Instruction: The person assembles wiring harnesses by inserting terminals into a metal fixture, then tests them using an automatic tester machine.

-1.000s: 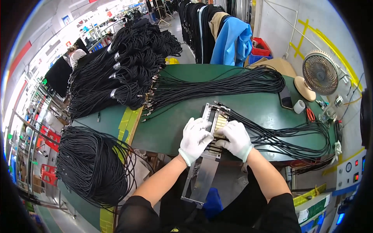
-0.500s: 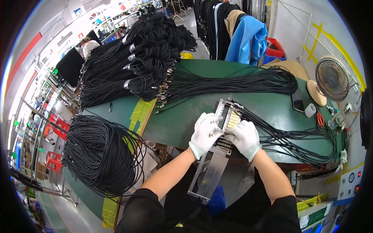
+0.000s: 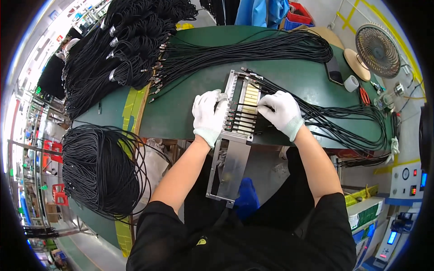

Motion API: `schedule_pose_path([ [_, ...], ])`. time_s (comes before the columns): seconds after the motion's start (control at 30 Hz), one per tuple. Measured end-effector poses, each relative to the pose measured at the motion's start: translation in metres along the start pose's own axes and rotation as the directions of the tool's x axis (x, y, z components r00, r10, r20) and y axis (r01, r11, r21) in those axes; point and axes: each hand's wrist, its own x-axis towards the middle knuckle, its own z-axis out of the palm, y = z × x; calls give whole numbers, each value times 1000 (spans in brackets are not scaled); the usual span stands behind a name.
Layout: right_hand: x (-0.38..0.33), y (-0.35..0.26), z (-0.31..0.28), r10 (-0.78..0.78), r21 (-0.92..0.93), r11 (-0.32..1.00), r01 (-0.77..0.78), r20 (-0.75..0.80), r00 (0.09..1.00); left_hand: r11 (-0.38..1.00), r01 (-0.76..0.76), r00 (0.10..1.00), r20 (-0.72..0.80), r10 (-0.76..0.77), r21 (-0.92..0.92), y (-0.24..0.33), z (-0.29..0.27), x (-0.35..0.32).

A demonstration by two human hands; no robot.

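A long metal fixture plate (image 3: 231, 165) lies across the front edge of the green table (image 3: 181, 108), its upper part holding a row of black cable ends (image 3: 242, 118). My left hand (image 3: 208, 115), in a white glove, rests flat on the plate's left side with fingers by the cable tips. My gloved right hand (image 3: 280, 109) presses on black cables (image 3: 325, 119) at the plate's right edge, fingers pinched on one of them.
Bundled black cables (image 3: 122, 49) pile at the back left, and a large loose coil (image 3: 97, 169) hangs at the left. A long cable loop (image 3: 253, 47) lies across the table's back. A fan (image 3: 377, 45), tape roll (image 3: 351, 83) and red pliers (image 3: 364, 95) sit right.
The view has drawn closer and shifted. Both hands stay on the fixture plate; my left hand has slid a little up its left side.
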Motion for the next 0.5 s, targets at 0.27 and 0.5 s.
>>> schedule_pose_path([
  [0.27,4,4,1,-100,25,995,99,52,994,998,55,993,103,-54,-6,-2,-1,-3],
  [0.5,5,4,1,-69,-7,997,70,91,993,998,58,993,105,-54,-29,0,-3,-1],
])
